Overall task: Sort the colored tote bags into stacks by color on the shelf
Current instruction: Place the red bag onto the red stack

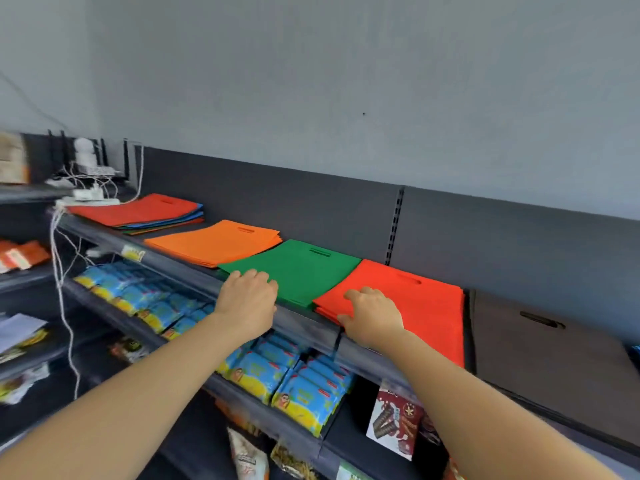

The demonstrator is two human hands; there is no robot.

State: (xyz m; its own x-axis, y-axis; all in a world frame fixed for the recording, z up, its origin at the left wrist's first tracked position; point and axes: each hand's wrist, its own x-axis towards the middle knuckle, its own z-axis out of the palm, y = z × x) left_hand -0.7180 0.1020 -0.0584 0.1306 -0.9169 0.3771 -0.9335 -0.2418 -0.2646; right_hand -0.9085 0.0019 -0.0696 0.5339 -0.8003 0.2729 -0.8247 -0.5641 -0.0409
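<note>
Flat tote bags lie in stacks along the top shelf (304,323). From left to right: a mixed stack (138,211) with a red bag on top and blue, green and orange edges below, an orange stack (214,242), a green stack (304,268), a red stack (422,306) and a dark grey stack (547,344). My left hand (247,299) rests with curled fingers on the front left corner of the green stack. My right hand (372,315) lies on the front left corner of the red stack, fingers bent, thumb at the edge.
White cables and a power strip (88,199) sit at the shelf's left end. Below, blue and yellow snack packets (277,372) fill the second shelf, with a dark red box (394,417) to their right. More packets lie on shelves at far left.
</note>
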